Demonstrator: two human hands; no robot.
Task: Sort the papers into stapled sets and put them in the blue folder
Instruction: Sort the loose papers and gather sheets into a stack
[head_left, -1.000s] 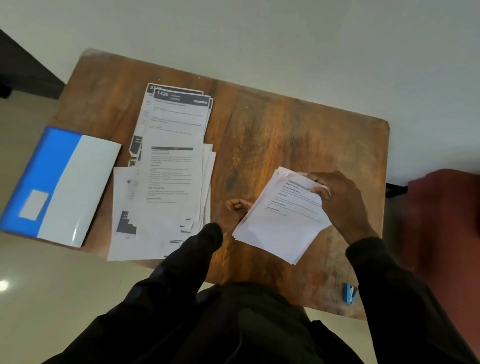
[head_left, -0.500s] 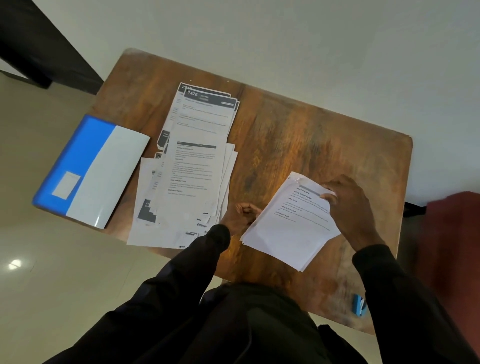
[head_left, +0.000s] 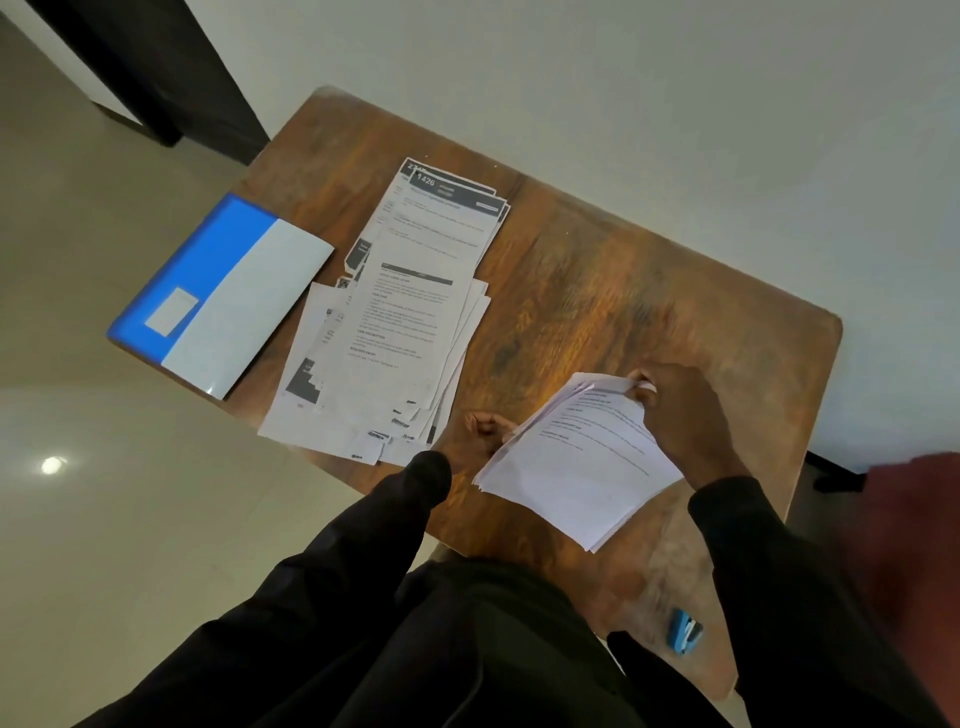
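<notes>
Now pinching the far corner of a sheaf of papers (head_left: 576, 467) with the right hand (head_left: 680, 415), thumb and fingertips closed on the top sheets there. Curling the left hand (head_left: 480, 431) against the sheaf's left edge, seemingly gripping from beneath. Holding the sheaf just over the tabletop (head_left: 623, 291), close to its near edge and right of the middle. Looks diagonal in long axis, face up: printed head toward the far right corner, foot toward the near edge.

Further out, on the left half: a loose pile of printed sheets (head_left: 395, 332), fanned and overlapping, long axis running far edge to near edge, headings at the far end. Beyond that, overhanging the left edge, the blue folder (head_left: 218, 291), lying flat, no papers seen in it. By the near right corner, a small blue stapler (head_left: 684, 630), untouched.

Judging by this: early — one set in hand, unstapled as far as can be told. Pile, stapling and filing all left.
</notes>
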